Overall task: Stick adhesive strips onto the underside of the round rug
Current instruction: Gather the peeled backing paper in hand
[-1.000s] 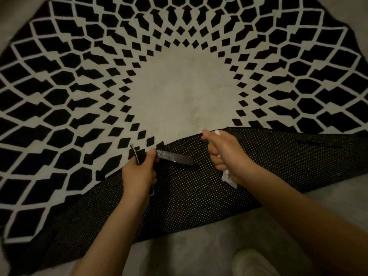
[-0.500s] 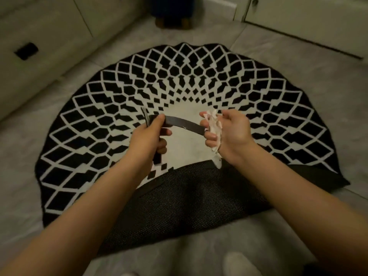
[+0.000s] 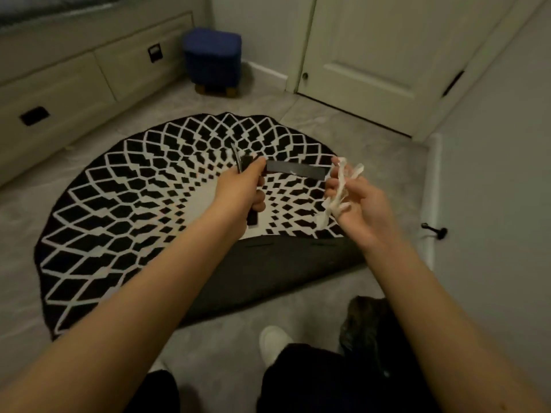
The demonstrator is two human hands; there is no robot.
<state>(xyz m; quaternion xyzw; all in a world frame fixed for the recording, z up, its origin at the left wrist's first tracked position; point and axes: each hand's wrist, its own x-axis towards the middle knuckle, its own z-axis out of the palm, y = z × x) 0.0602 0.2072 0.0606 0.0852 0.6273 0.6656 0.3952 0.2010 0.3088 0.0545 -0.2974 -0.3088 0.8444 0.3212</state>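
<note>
The round black-and-white rug lies on the floor with its near edge folded over, so the dark underside faces up. Two thin strips show on that underside near the fold. My left hand grips several black adhesive strips, and one strip sticks out to the right, held in the air above the rug. My right hand holds crumpled white backing film between its fingers, just right of the strip's free end.
A blue stool stands in the far corner by a closed door. Drawers run along the left wall. A wall with a black door stop is on the right. My white-shod foot and dark trousers are below.
My view rose from close over the rug to a higher one. Both hands lifted off the underside, carrying the strip into the air, and my right hand drew away from its end with the film.
</note>
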